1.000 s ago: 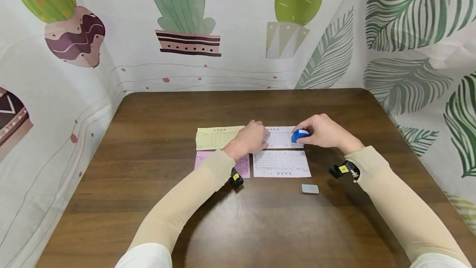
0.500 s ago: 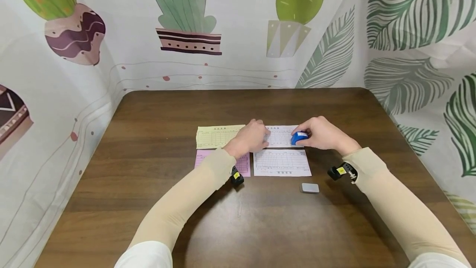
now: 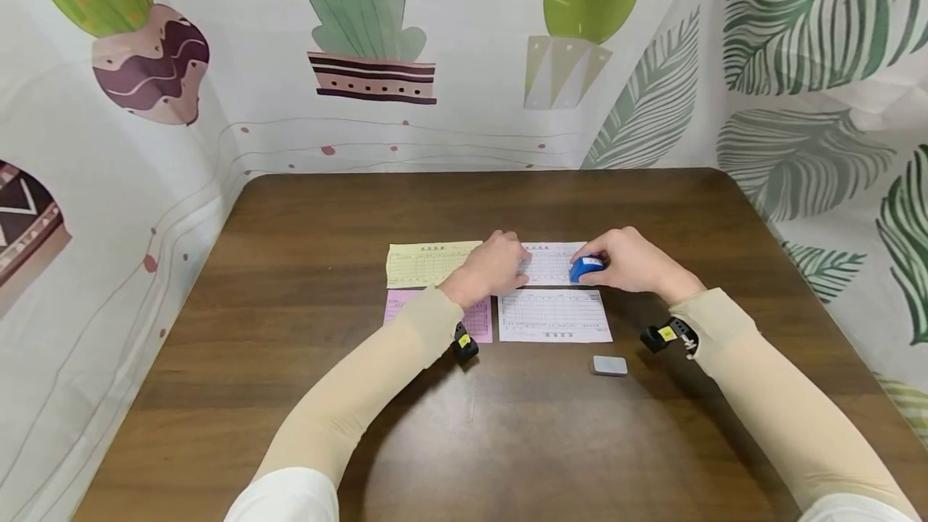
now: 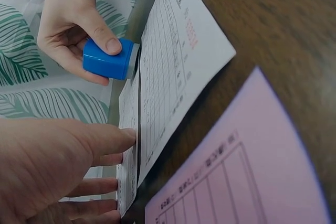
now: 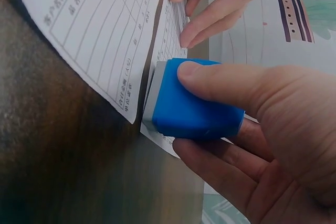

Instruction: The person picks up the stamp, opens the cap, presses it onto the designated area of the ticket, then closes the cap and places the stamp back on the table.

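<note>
My right hand (image 3: 638, 263) grips a blue stamp (image 3: 586, 267) between thumb and fingers. In the right wrist view the grey base of the stamp (image 5: 199, 111) sits against the right end of the far white form (image 3: 545, 264). Fingertips of my left hand (image 3: 491, 268) rest on the left part of that same form, with the fingers extended, as the left wrist view shows. A second white form (image 3: 554, 316) lies just nearer the body. Under the left wrist and forearm, a yellow form (image 3: 424, 264) and a pink form (image 3: 478, 321) are partly covered.
A small grey rectangular block (image 3: 609, 366) lies on the brown wooden table (image 3: 326, 264), in front of the near white form. Behind the table hangs a white cloth (image 3: 478, 127) printed with cacti and leaves. Both wrists wear black camera straps.
Since a second ago the stamp has come slightly down and the right hand with it. The left hand stays on the form. The whole head view has shifted a little.
</note>
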Demonstrator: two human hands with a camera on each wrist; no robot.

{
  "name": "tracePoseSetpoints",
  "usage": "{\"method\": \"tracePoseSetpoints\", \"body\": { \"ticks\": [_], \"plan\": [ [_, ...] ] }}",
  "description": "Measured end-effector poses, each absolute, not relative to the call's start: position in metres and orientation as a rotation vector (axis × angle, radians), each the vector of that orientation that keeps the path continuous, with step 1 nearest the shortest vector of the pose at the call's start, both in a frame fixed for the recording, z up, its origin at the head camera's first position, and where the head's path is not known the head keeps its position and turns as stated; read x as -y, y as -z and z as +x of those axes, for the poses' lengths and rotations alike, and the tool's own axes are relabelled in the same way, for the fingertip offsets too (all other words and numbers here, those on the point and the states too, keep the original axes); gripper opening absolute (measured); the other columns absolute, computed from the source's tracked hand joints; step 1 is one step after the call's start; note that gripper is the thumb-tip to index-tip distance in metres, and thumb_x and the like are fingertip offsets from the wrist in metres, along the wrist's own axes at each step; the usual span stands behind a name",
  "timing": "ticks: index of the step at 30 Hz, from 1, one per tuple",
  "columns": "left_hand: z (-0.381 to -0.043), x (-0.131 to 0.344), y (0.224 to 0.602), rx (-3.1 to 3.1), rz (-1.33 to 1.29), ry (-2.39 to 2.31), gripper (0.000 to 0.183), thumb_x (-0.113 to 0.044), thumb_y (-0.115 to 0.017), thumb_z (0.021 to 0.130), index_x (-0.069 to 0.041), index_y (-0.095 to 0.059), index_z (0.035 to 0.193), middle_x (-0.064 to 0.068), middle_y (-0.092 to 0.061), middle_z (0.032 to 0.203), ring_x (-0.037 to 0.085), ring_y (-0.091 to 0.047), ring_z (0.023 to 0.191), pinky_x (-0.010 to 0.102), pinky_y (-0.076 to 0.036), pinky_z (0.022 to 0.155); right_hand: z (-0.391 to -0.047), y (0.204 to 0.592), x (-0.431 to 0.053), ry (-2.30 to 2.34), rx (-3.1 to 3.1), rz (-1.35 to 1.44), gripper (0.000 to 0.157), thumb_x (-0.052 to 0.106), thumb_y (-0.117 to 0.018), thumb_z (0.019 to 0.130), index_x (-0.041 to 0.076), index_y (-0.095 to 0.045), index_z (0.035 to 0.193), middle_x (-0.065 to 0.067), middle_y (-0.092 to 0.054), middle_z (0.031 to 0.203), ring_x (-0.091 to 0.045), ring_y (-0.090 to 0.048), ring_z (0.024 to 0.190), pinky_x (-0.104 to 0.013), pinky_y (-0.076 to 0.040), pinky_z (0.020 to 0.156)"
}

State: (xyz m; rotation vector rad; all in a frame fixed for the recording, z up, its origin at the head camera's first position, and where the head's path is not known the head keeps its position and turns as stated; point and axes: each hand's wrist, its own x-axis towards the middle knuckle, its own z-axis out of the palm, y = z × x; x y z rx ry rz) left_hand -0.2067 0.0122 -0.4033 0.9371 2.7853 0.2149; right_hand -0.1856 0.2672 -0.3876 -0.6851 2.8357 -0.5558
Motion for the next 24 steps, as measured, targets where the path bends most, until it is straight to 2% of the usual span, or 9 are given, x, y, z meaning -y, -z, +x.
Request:
{"method": "tracePoseSetpoints", "body": {
  "ticks": [10,24],
  "plan": [
    [-0.2075,-0.0125,0.4017,-2.783,0.931,-0.222,0.045,-0.032,-0.073,0.101,-0.017,-0.069,0.143,0.011,-0.064,0.145,0.029,-0.058,0.132,0.038,-0.051,0.116,-0.1839,0.3912,-0.2661,0.539,-2.859,-0.705,0.03,0.017,-0.091,0.085,0.012,-0.084,0.114,-0.011,-0.082,0.11,-0.019,-0.068,0.085,-0.044,-0.065,0.085],
    [-0.2069,-0.0136,0.4036,-2.788,0.913,-0.211,0.045,-0.032,-0.073,0.101,-0.018,-0.069,0.143,0.009,-0.065,0.145,0.026,-0.058,0.131,0.035,-0.051,0.115,-0.1786,0.3942,-0.2622,0.519,-2.903,-0.726,0.027,0.015,-0.091,0.085,0.01,-0.084,0.11,-0.011,-0.082,0.105,-0.017,-0.069,0.081,-0.043,-0.066,0.083]
  ]
}}
